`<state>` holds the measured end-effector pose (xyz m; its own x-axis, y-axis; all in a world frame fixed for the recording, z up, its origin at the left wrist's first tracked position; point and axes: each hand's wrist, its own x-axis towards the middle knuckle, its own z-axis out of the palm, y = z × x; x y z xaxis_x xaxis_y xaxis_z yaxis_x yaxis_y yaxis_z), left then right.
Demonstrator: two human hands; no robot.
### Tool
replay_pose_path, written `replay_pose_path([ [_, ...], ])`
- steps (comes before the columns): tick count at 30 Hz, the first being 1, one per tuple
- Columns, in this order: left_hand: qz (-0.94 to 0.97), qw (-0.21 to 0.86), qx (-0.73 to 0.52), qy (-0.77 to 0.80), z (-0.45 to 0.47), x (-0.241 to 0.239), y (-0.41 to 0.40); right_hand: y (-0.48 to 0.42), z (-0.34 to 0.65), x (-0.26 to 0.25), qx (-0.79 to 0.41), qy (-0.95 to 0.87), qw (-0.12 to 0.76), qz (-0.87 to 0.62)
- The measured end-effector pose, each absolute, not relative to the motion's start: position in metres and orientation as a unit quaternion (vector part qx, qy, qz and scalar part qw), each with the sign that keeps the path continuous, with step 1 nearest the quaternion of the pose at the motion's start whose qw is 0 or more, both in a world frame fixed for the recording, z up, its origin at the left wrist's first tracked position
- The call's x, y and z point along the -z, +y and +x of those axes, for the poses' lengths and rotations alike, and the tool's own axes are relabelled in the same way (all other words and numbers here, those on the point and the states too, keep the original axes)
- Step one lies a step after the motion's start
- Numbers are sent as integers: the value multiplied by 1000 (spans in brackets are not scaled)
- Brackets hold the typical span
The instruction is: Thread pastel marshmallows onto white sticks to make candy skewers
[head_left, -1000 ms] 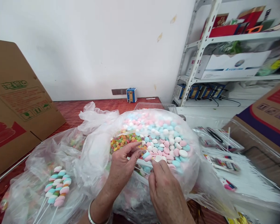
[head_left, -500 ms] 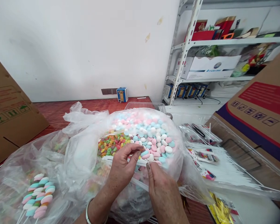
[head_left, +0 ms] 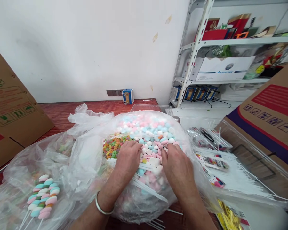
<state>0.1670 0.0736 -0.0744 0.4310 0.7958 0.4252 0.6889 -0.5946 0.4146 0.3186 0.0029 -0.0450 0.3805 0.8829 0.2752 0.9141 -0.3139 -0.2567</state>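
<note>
My left hand (head_left: 129, 156) is over the left side of an open clear bag (head_left: 105, 188) of sweets, fingers curled in and their tips partly hidden. Ring gummies (head_left: 112, 148) lie to its left. On the bag's right side, my right hand (head_left: 179, 163) has thumb and finger closed at a blue-and-pink marshmallow (head_left: 163, 140), with an orange bit beside it. White, pink and blue marshmallows (head_left: 153, 161) fill the space between the hands. A thin stick (head_left: 147, 157) lies there too; its ends are hard to make out. Several white sticks (head_left: 151, 190) rest across the bag's front.
Finished-looking marshmallow skewers (head_left: 43, 196) lie on plastic at the left. Cardboard boxes (head_left: 14, 111) (head_left: 273, 108) flank the table. To the right, a clear tray (head_left: 249, 188) holds white sticks and small packets; gold ties (head_left: 230, 214) sit in front. Metal shelving (head_left: 194, 54) stands behind.
My hands have moved apart and farther into the bag; earlier they met over a blue-and-pink marshmallow at the left fingertips. The right hand has shifted right and forward. The view has shifted slightly.
</note>
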Motion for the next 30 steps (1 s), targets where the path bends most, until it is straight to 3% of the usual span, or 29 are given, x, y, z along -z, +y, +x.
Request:
replay_pose_path([
  [5, 861, 20, -218, 459, 172, 76, 79, 22, 317, 54, 33, -555, 194, -809],
  [11, 865, 86, -286, 403, 173, 79, 75, 17, 323, 56, -8, -560, 291, -776],
  [14, 814, 202, -375, 395, 170, 75, 71, 5, 329, 54, -66, -583, 361, -725],
  [18, 666, 539, -403, 322, 159, 70, 65, -9, 334, 56, -371, -512, 520, -574],
  [21, 569, 684, -376, 259, 152, 68, 61, -13, 334, 57, -551, -392, 558, -480],
  [25, 543, 731, -347, 225, 151, 64, 55, -12, 330, 57, -628, -347, 554, -423],
  [30, 614, 672, -363, 200, 153, 56, 50, -11, 327, 58, -653, -372, 516, -411],
])
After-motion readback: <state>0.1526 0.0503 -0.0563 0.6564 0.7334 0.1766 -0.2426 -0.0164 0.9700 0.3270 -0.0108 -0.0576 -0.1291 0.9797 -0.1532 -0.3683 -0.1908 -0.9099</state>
